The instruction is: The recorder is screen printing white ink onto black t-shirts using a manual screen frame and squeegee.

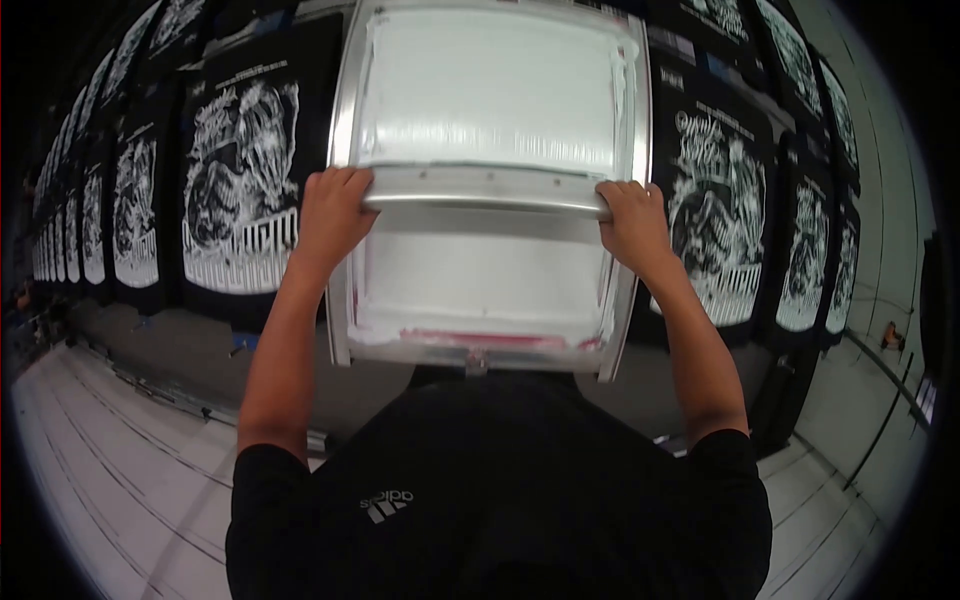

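Note:
A long metal squeegee [480,187] lies across a screen printing frame [342,130], straight in front of me. My left hand [337,215] is closed round the squeegee's left end, and my right hand [634,225] grips its right end. White ink [490,80] covers the mesh on the far side of the blade, with thick ridges along the side edges. On the near side the mesh [480,265] looks thinly coated and paler grey. Whatever lies beneath the screen is hidden.
Black shirts with white prints stand in rows on both sides, the closest being a left shirt [240,180] and a right shirt [715,190]. A small clamp [477,360] sits at the frame's near edge. Pale floor [120,450] shows at lower left, a wall [885,180] at far right.

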`<state>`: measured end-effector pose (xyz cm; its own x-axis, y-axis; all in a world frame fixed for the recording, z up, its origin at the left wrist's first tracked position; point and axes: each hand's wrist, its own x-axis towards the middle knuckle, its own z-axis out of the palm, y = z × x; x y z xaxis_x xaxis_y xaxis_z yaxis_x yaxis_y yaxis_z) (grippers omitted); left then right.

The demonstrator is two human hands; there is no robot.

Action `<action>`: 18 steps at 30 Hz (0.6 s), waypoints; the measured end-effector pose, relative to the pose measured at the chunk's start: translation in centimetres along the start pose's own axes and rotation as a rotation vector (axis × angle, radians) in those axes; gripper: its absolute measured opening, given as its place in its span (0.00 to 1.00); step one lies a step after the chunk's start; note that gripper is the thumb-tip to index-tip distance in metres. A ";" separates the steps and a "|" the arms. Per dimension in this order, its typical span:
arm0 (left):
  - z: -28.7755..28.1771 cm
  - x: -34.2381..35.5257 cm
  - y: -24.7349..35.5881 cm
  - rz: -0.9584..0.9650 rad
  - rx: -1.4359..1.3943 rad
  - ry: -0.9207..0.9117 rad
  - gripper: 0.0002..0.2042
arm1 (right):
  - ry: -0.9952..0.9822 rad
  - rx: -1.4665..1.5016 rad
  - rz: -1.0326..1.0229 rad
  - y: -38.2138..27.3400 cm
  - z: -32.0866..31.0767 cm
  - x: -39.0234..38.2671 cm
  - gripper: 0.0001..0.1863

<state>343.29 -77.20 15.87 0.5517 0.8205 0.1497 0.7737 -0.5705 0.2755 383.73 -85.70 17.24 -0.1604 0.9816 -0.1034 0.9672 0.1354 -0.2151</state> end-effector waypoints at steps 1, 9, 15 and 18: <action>-1.5 -2.7 1.1 -0.019 -0.016 -0.031 0.19 | -0.006 0.056 -0.031 -1.2 -0.8 -2.9 0.16; -3.9 -17.7 8.7 -0.090 -0.158 -0.166 0.17 | -0.080 0.166 0.038 -8.6 0.6 -19.0 0.19; -1.6 -18.7 7.8 -0.062 -0.184 -0.154 0.19 | -0.242 0.122 0.106 -8.3 2.4 -19.3 0.21; -0.3 -21.9 8.8 -0.071 -0.132 -0.052 0.20 | -0.138 0.114 0.095 -9.3 3.5 -21.1 0.21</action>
<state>337.91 -100.22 15.34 0.5150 0.8537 0.0774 0.7655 -0.4987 0.4065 377.43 -108.15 18.00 -0.1026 0.9605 -0.2585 0.9518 0.0193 -0.3061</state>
